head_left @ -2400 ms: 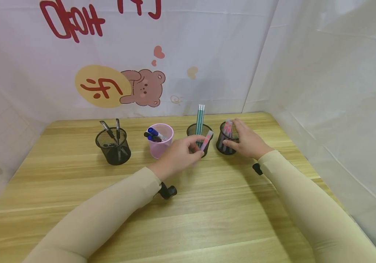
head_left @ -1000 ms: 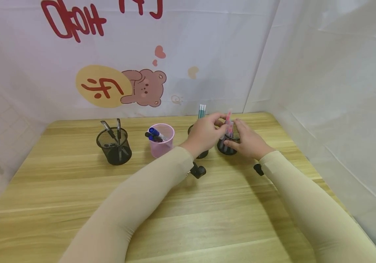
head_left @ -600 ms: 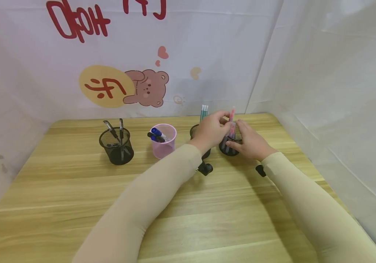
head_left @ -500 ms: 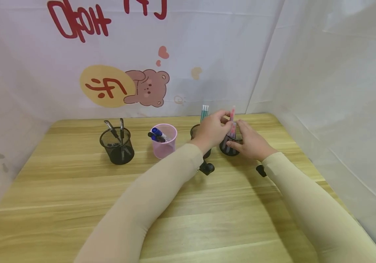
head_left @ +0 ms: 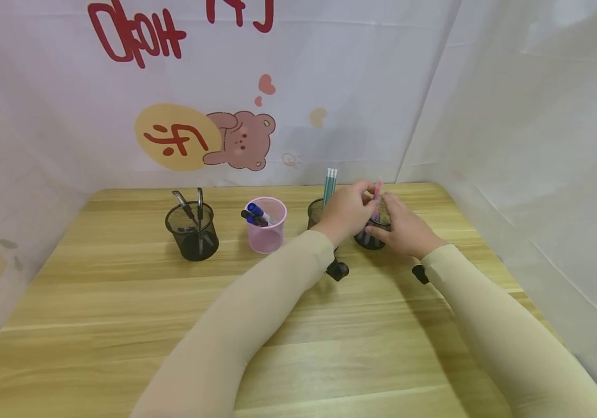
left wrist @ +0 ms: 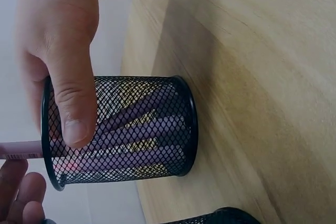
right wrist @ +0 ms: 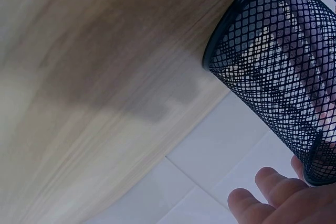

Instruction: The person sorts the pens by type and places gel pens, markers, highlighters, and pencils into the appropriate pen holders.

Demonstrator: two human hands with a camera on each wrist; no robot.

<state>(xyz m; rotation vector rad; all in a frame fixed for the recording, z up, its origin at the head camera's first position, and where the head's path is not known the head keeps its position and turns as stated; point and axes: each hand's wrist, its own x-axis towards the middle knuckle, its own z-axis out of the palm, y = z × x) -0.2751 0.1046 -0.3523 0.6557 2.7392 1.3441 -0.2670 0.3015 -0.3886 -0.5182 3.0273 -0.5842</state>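
Note:
My left hand [head_left: 348,212] pinches a slim pale purple pen [head_left: 378,188] with a pink-patterned top. It holds the pen upright at the mouth of the rightmost black mesh pen cup [head_left: 369,241]. In the left wrist view the pen [left wrist: 21,149] shows a barcode, and its lower end is inside the cup. Similar purple pens [left wrist: 142,129] stand in there, seen through the mesh. My right hand [head_left: 407,229] grips this cup from the right, thumb on its near wall. The right wrist view catches some right-hand fingers [right wrist: 278,187] by the cup's rim.
Left of my left hand, partly hidden by it, is a black mesh cup [head_left: 315,216] with green pencils [head_left: 330,184]. Further left stand a pink cup [head_left: 266,238] with markers [head_left: 258,213] and a black mesh cup [head_left: 191,244] with black pens [head_left: 186,206]. White cloth walls surround the table.
My left hand has carried the pen rightward, from in front of the pencil cup to the rightmost cup, and lately lowered it slightly. My right hand has stayed on that cup.

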